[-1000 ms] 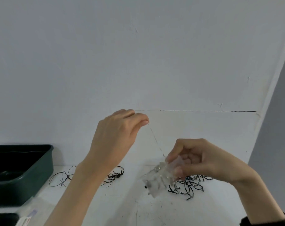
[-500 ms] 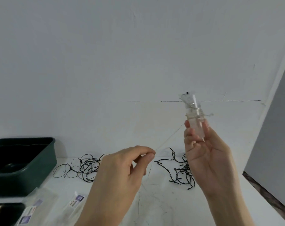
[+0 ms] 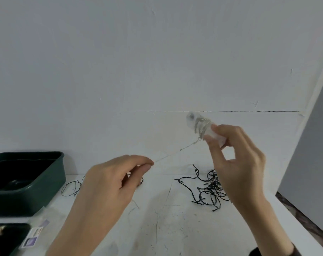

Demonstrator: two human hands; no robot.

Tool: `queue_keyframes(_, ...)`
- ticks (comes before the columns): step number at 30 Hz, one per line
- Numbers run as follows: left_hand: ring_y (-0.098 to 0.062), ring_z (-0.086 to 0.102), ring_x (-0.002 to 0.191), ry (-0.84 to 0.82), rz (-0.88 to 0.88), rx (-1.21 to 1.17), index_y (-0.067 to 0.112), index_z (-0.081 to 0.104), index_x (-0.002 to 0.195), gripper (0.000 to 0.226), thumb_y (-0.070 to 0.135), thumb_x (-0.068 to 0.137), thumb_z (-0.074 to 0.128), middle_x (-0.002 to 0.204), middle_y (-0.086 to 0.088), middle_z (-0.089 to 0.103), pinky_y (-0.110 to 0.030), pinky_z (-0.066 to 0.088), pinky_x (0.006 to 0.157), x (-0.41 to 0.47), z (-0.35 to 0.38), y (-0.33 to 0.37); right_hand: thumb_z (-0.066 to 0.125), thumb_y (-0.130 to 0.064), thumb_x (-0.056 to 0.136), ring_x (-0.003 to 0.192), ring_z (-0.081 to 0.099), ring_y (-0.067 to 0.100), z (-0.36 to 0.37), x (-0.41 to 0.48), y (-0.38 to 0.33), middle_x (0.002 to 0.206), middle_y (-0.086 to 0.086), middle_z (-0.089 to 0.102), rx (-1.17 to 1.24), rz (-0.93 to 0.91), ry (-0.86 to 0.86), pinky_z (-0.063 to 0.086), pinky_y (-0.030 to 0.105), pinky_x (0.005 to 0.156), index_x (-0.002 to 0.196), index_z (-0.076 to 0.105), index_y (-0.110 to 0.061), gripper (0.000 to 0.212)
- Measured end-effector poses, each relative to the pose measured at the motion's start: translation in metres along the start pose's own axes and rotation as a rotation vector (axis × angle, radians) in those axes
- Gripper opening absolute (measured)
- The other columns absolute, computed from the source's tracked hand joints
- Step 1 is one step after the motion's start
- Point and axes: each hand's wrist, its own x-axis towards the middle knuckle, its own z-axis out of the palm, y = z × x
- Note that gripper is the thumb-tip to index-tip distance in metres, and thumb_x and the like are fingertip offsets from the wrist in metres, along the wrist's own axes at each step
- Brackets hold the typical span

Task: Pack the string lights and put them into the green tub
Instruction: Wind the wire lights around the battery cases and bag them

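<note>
Up above the white tabletop [image 3: 175,228], the right hand [image 3: 236,157] pinches a clear spool [image 3: 201,125] wound with thin silver string lights, while the left hand [image 3: 112,182] pinches the taut free strand [image 3: 175,152]. Dark string lights [image 3: 208,191] lie tangled on the tabletop; the green tub [image 3: 27,182] sits far left.

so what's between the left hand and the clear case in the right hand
In the head view, a thin silvery wire runs taut from the left hand's pinch up to the clear case held by the right hand; nothing else.
</note>
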Motion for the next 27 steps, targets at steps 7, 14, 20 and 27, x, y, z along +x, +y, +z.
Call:
queue_keyframes(7,-0.012,0.052,0.051,0.154,0.196,0.2,0.016,0.07,0.089,0.021,0.028,0.091,0.053,0.07,0.013,0.056,-0.028,0.041,0.05,0.023,-0.005,0.0,0.073,-0.014,0.08,0.064,0.055,0.011,-0.015,-0.007,-0.001,0.074,-0.015,0.062,0.213,0.255,-0.726,0.047,0.02,0.063,0.086,0.064,-0.029,0.018)
queue_keyframes(14,0.003,0.055,0.058,-0.006,0.019,-0.09,0.031,0.069,0.084,0.008,0.033,0.083,0.061,0.077,0.011,0.063,-0.006,0.039,0.058,0.025,0.02,-0.005,0.082,-0.015,0.069,0.072,0.066,0.025,-0.032,-0.004,-0.012,0.084,0.015,0.07,1.061,0.492,-0.847,0.054,0.028,0.066,0.085,0.072,-0.019,0.02)
queue_keyframes(20,-0.005,0.036,0.038,-0.166,-0.216,-0.401,0.036,0.061,0.053,0.021,0.038,0.072,0.07,0.04,0.011,0.047,-0.014,0.028,0.041,0.007,0.037,0.007,0.084,-0.022,0.066,0.074,0.064,0.023,-0.025,-0.002,-0.017,0.101,0.014,0.07,1.255,0.57,-0.57,0.051,0.027,0.061,0.08,0.066,-0.021,0.023)
queue_keyframes(27,-0.005,0.037,0.043,-0.289,-0.228,-0.499,0.044,0.069,0.087,0.012,0.047,0.079,0.06,0.052,0.012,0.058,-0.015,0.031,0.047,0.001,0.037,0.021,0.081,-0.029,0.061,0.065,0.061,0.02,-0.022,0.003,-0.019,0.076,0.012,0.07,1.066,0.636,-0.289,0.049,0.024,0.063,0.077,0.066,-0.027,0.022)
